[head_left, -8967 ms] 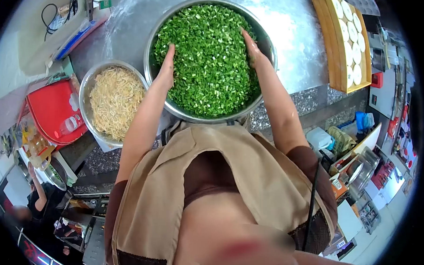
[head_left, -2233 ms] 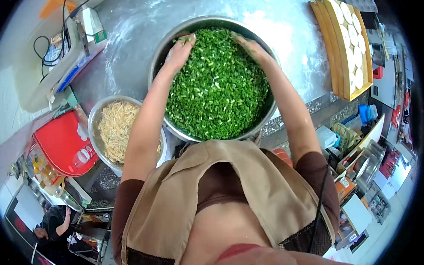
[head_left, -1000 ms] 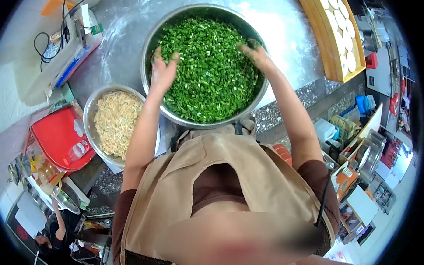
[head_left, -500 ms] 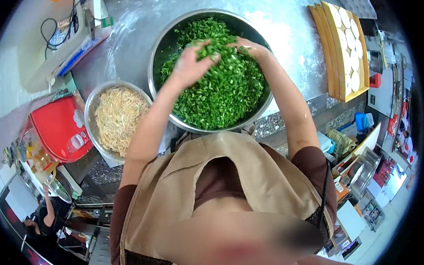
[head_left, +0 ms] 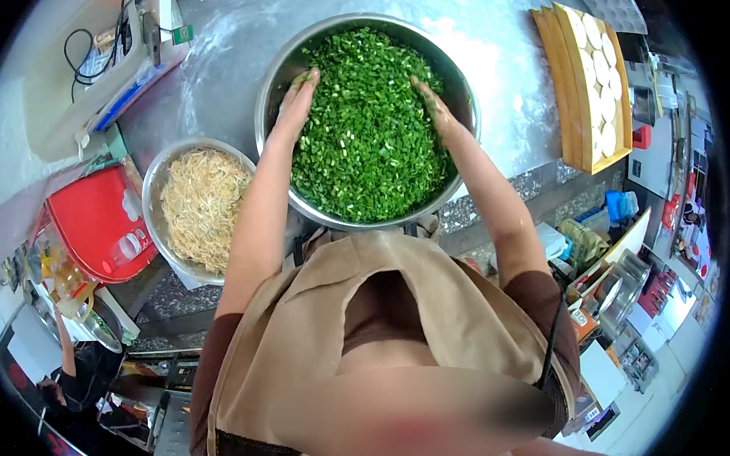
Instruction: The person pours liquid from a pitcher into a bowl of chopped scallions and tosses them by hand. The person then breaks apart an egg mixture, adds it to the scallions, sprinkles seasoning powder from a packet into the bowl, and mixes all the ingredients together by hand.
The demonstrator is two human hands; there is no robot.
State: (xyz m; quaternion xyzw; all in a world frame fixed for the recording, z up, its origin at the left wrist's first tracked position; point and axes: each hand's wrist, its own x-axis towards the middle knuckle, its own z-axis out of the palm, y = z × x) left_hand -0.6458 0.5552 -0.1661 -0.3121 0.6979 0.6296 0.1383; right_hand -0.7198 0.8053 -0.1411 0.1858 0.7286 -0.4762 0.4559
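Note:
A big steel bowl (head_left: 264,141) holds a heap of chopped green leaves, probably chives or scallions (head_left: 370,139). My left hand (head_left: 298,106) is at the heap's left side, inside the bowl, with fingers stretched out. Opposite it, my right hand (head_left: 433,110) lies along the right side of the greens, its fingers extended too. Neither hand grips anything. Just left of the big bowl stands a smaller metal bowl (head_left: 151,183) filled with pale thin strands resembling bean sprouts (head_left: 203,205).
Stacked wooden trays (head_left: 565,92) with round white dough pieces (head_left: 600,67) stand at the right of the metal table (head_left: 504,70). A red stool or chair (head_left: 91,221) with a plastic bottle (head_left: 125,251) is at left. Another person (head_left: 85,386) is at lower left.
My hands have parted from over the middle of the greens to opposite sides of the heap. The greens that were lifted between them now lie in the bowl.

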